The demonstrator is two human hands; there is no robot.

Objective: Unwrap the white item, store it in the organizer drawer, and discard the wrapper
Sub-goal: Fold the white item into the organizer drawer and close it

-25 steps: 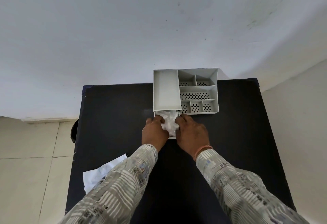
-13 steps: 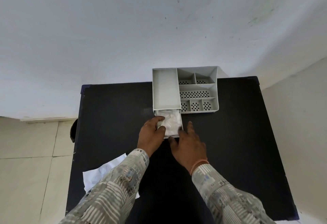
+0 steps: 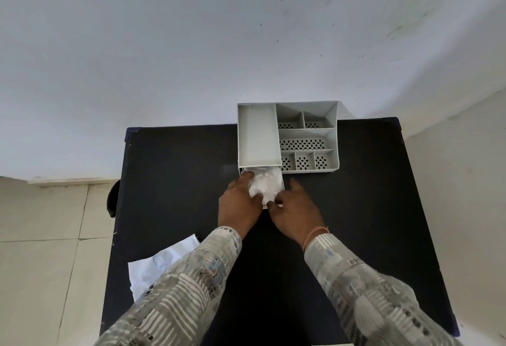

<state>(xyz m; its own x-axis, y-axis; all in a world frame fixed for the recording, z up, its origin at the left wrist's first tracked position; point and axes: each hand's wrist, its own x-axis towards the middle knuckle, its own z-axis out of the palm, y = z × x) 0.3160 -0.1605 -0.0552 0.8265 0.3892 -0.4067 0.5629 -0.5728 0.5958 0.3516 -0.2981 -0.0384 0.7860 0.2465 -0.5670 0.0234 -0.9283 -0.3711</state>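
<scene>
The grey organizer [image 3: 257, 137] stands at the far edge of the black table [image 3: 178, 181]. Its small drawer [image 3: 282, 189] is pulled out toward me from under the left compartment. The crumpled white item [image 3: 269, 185] lies inside the drawer. My left hand [image 3: 238, 203] has its forefinger and thumb curled around the item's left side. My right hand [image 3: 297, 209] rests with fingers spread at the drawer's front right corner, the thumb touching the front lip. The white wrapper [image 3: 161, 263] lies flat at the table's near left edge, partly hidden by my left sleeve.
The organizer's right half has several perforated compartments [image 3: 302, 144], all bare. A white wall rises right behind the table. Tiled floor [image 3: 41, 263] shows to the left, with a dark object [image 3: 112, 200] at the table's left side.
My right hand has come off the white item and drawn back to the drawer's front right corner. My left hand has stayed on the item, which now shows more fully in the drawer.
</scene>
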